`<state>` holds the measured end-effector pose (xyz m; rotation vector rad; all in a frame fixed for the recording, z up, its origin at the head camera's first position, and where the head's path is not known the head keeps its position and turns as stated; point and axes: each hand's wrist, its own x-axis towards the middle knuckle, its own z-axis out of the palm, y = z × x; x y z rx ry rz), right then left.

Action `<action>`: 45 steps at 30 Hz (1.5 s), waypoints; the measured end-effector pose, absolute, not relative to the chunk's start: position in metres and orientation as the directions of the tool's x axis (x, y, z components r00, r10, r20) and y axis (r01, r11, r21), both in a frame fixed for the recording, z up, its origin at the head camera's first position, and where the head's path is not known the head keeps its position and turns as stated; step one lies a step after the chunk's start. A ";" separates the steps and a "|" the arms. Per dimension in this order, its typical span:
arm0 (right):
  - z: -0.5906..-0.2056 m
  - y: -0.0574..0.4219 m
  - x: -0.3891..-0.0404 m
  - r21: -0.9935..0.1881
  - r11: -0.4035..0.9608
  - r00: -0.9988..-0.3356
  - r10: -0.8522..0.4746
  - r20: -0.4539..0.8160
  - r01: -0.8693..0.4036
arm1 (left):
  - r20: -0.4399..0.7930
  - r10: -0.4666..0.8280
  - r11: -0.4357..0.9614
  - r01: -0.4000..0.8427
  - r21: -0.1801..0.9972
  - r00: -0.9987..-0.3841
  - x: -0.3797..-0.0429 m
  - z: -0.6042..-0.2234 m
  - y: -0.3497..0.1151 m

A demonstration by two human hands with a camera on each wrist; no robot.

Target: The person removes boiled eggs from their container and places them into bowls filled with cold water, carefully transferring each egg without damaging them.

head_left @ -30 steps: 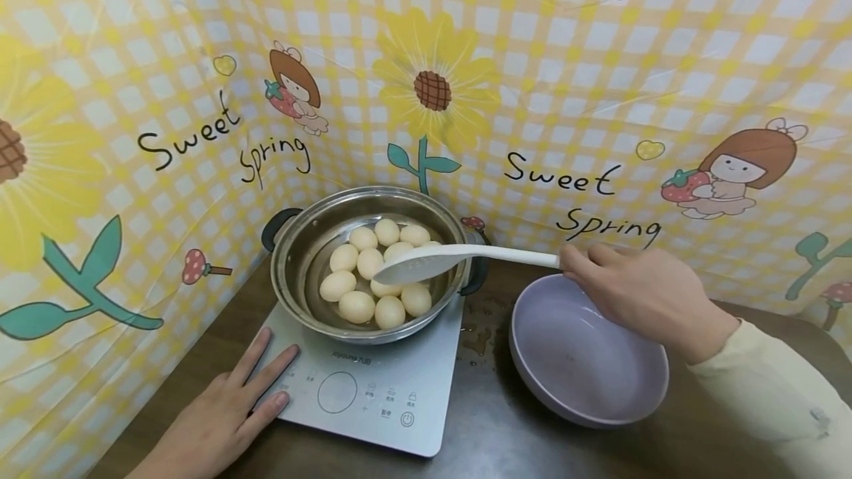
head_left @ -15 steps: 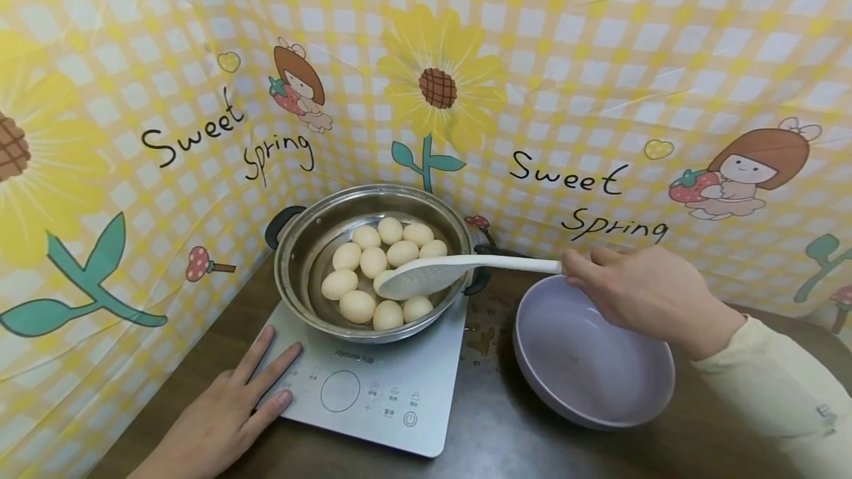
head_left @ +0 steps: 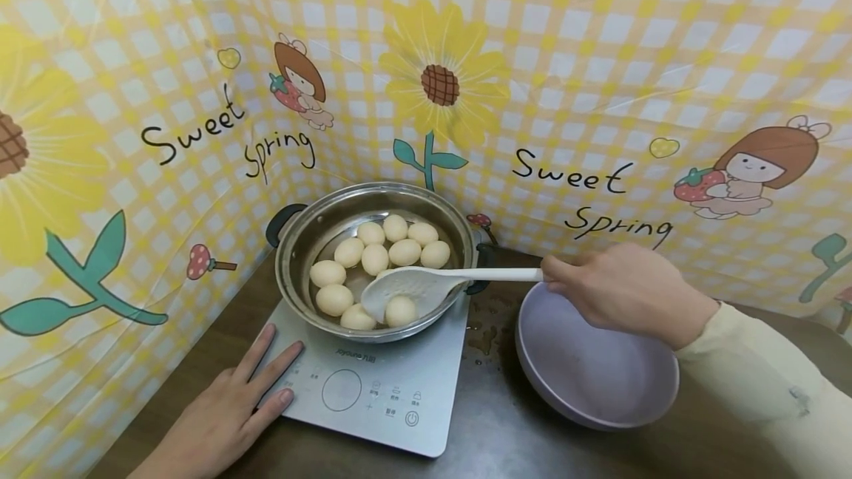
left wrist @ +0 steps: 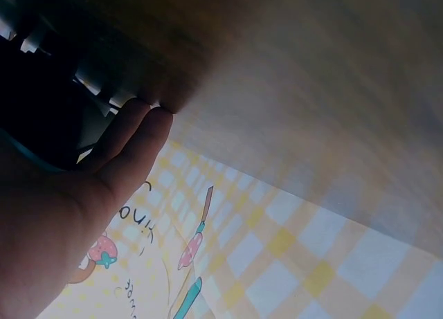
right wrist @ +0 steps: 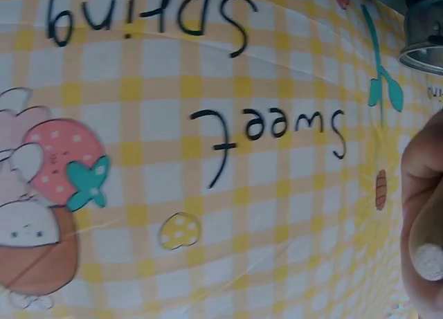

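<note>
My right hand [head_left: 622,290] grips the handle of a white slotted spoon [head_left: 492,274]. The spoon's head is inside a steel pot [head_left: 302,250], among several pale eggs [head_left: 335,300], with one egg at its near edge. That pot stands on a silver induction cooker [head_left: 426,383]. My left hand [head_left: 213,412] rests at the cooker's left edge, fingers straight and spread. In the left wrist view, fingers [left wrist: 142,142] of that hand extend over the brown table. The handle's end shows at the right hand [right wrist: 422,194] in the right wrist view.
A light purple bowl [head_left: 599,368] stands on the brown table right of the cooker, partly under my right forearm. Water drops [head_left: 489,331] lie between cooker and bowl. A yellow checked cloth [head_left: 586,58] covers the walls behind and at the left.
The slotted spoon has dipped lower among the eggs, after moving slightly right and then back left. Some front eggs have shifted left. My left hand stays at the cooker's edge.
</note>
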<state>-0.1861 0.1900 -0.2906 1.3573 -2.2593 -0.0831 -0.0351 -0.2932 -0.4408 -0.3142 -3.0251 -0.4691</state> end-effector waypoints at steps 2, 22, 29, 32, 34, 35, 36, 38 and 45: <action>-0.289 0.186 -0.188 0.280 0.501 -0.401 -0.849 0.345 -0.819 | 0.094 0.193 0.932 0.212 0.292 -0.977 -0.035 -0.441 -0.293; -0.255 0.151 -0.210 -0.394 0.658 -0.610 -0.749 -0.256 -0.642 | 0.117 0.222 0.924 0.247 0.292 -0.968 -0.039 -0.439 -0.293; -0.251 0.154 -0.216 -0.513 0.698 -0.601 -0.706 -0.375 -0.499 | 0.126 0.233 0.920 0.261 0.292 -0.964 -0.040 -0.439 -0.293; -0.254 0.157 -0.218 -0.519 0.664 -0.592 -0.736 -0.327 -0.538 | 0.120 0.230 0.920 0.256 0.297 -0.966 -0.039 -0.440 -0.292; -0.256 0.159 -0.220 -0.530 0.655 -0.590 -0.742 -0.318 -0.539 | 0.115 0.222 0.922 0.247 0.298 -0.968 -0.038 -0.440 -0.292; -0.256 0.160 -0.220 -0.540 0.653 -0.589 -0.743 -0.317 -0.532 | 0.113 0.219 0.923 0.243 0.299 -0.969 -0.038 -0.440 -0.293; -0.257 0.162 -0.221 -0.552 0.652 -0.589 -0.741 -0.321 -0.520 | 0.110 0.216 0.924 0.239 0.299 -0.970 -0.037 -0.440 -0.293; -0.257 0.164 -0.221 -0.578 0.652 -0.591 -0.737 -0.329 -0.491 | 0.106 0.211 0.926 0.233 0.298 -0.972 -0.037 -0.441 -0.293; -0.251 0.177 -0.219 -0.651 0.667 -0.601 -0.701 -0.384 -0.362 | 0.085 0.199 0.928 0.216 0.302 -0.976 -0.038 -0.443 -0.293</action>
